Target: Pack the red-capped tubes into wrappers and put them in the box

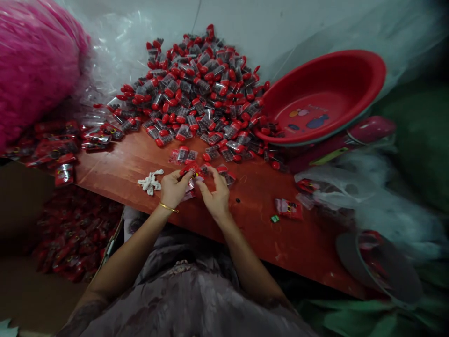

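Note:
In front of me at the table's near edge, my left hand [176, 187] pinches a small red plastic packet [191, 168] with a dark and yellow print. My right hand [216, 195] is at the packet's other side, thumb and fingertips curled around its edge; the exact grip is partly hidden. Just beyond the fingers lie clear containers with red caps [183, 154], filled with something dark. A crumpled white cloth-like bundle [150, 182] rests left of my left hand. Below my hands a clear wrapper [189, 193] shows in part.
A big heap of red-capped containers [196, 93] covers the table's back. Right of it tilts a red basin [326, 93]. Filled red packets [56, 145] lie at left, more in a box [77, 238] below. A packet [288, 208] and a grey bowl [361, 262] are at right.

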{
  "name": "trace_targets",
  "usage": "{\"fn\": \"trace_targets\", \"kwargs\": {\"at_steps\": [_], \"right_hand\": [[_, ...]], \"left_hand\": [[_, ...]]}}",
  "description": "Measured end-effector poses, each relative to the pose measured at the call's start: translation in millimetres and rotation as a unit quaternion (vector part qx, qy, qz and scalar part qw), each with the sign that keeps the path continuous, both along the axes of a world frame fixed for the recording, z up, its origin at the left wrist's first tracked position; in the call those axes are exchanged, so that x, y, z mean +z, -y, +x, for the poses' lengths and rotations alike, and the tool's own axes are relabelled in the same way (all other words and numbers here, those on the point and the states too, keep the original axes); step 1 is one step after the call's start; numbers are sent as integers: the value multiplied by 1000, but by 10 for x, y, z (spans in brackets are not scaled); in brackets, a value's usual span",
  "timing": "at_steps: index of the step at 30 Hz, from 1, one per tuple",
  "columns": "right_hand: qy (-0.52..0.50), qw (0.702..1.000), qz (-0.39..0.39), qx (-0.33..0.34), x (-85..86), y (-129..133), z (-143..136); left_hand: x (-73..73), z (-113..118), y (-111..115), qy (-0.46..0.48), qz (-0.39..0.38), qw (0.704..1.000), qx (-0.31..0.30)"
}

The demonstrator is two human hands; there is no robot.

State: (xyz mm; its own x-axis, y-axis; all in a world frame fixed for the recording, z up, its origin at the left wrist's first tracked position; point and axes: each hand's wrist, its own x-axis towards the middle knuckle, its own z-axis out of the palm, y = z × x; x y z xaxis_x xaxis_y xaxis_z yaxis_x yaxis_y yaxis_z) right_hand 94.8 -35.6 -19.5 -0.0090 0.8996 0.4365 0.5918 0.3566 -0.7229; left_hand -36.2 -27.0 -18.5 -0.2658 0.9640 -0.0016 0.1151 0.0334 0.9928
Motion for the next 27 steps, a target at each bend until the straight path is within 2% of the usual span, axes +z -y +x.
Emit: {"fn": "trace_targets", "kwargs": {"at_steps": [3, 6, 9, 12, 16, 19, 22, 24, 26, 27], "right_hand": [[-178, 977, -110, 29, -41, 39, -69], [-246, 959, -140, 20, -100, 75, -140], [-218, 967, -125, -25, -159, 65, -135], [-187, 972, -124, -63, -195, -11, -42], [-225, 962, -127, -84, -218, -119, 83], [-221, 964, -126, -75, -262, -118, 99], [-201, 968, -120, -87, -317, -70, 73], [-206, 966, -121, -94, -328, -47, 52], [-210, 967, -115, -89, -307, -37, 31], [-210, 968, -108, -88, -287, -35, 19]], "left_hand": [[-24, 20, 33, 47, 17, 999, -10], [-75, 50, 79, 35, 19, 999, -7], [-117, 46, 78, -27, 0, 1000, -15], [-113, -11, 3, -143, -14, 989, -17], [-119, -132, -214, -318, 36, 947, -14], [-154, -203, -391, -408, 65, 911, -13], [-126, -232, -459, -443, 71, 893, 38], [-54, -228, -408, -449, 101, 885, 71], [31, -202, -288, -443, 137, 884, 63], [67, -179, -212, -432, 152, 888, 35]]}}
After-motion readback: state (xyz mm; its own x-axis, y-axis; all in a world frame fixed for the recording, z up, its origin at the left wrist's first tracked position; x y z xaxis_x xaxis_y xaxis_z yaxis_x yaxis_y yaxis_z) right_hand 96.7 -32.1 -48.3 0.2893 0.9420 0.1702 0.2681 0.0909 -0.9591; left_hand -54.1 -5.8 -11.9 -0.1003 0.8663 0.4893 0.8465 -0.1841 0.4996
